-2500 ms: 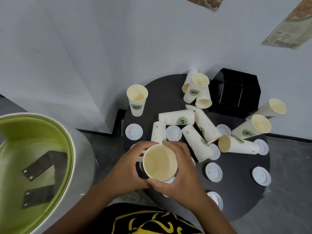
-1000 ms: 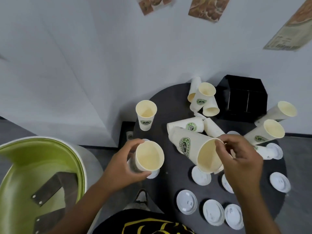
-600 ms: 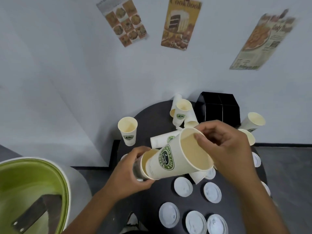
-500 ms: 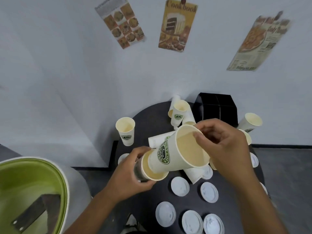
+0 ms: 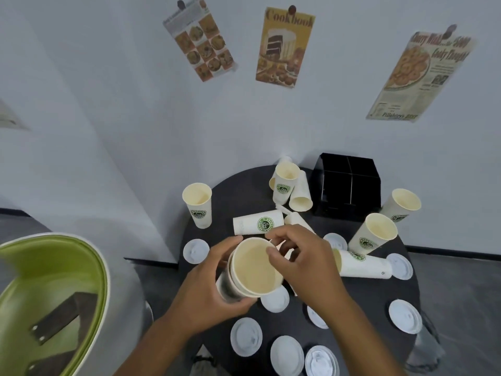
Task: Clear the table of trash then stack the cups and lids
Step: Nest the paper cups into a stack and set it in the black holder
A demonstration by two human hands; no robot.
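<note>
Two nested paper cups [image 5: 254, 270] sit at the centre of the frame, held above the near-left edge of the round black table [image 5: 406, 270]; the head view is the only one. Your left hand [image 5: 208, 289] wraps the outer wall of the stack, fingers curled round it from the left. Your right hand [image 5: 303, 256] meets the upper rim, thumb and forefinger pinching its far-right edge, the other fingers loosely bent.

Containers: the top cup shows a cream interior with nothing in it. An upright cup [image 5: 198, 204] stands at the table's left, also hollow and cream inside. The black divided box [image 5: 347, 188] at the upper right of the table shows only dark compartments; what they hold cannot be told. The green-lined bin [image 5: 62, 280] at lower left holds dark flat pieces.

Appearance: the cups are white with a round green logo. One lies on its side [image 5: 257, 225] just above your hands; another lies at right [image 5: 363, 267]. White lids [image 5: 246, 336] lie flat along the table's near edge.
</note>
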